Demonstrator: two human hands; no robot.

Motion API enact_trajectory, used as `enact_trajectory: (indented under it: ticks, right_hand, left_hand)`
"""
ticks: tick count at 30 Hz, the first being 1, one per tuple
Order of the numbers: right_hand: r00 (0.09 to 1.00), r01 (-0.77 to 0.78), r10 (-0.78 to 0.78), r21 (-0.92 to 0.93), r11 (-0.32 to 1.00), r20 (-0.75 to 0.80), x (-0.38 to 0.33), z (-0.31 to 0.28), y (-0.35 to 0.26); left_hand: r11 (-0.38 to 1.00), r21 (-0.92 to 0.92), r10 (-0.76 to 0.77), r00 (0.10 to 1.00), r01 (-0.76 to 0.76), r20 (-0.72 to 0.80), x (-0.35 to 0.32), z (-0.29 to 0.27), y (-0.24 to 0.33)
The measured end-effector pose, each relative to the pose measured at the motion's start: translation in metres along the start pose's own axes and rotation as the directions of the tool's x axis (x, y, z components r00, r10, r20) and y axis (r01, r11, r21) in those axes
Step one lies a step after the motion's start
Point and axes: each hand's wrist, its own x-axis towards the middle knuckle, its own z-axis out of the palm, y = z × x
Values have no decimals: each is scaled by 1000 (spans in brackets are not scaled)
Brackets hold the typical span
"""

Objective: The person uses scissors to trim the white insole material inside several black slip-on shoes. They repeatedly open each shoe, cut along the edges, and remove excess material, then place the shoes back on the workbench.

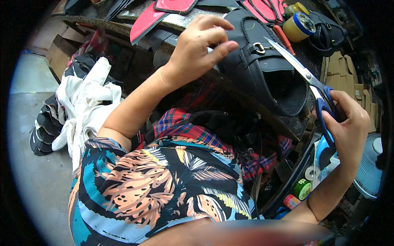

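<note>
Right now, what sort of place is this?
Probably a bag-making workshop: a black bag on a cluttered bench, red cut pieces lying there, and scissors in the right hand.
</note>
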Motion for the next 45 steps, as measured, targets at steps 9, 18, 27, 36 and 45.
enact_trajectory:
  ticks: [9, 18, 27, 36, 45]
  right_hand:
    - [973, 228, -189, -402, 887, 135, 13, -16, -40]
    - [944, 330, -249, -577, 747, 217, 21, -17, -84]
    - [919, 391, -344, -556, 734, 192, 25, -31, -65]
    - [924, 382, -288, -548, 744, 253, 17, -19, -77]
    - [942, 334, -271, -571, 750, 196, 16, -31, -60]
  left_hand:
    - [976, 180, 125, 992, -120, -13, -4, 14, 20]
    - [981, 160, 121, 990, -109, -68, 0, 18, 23]
    - [988, 126, 102, 990, -89, -101, 3, 19, 26]
    - [991, 109, 91, 991, -80, -94, 5, 15, 29]
    - [986, 167, 32, 998, -23, -49, -4, 25, 35]
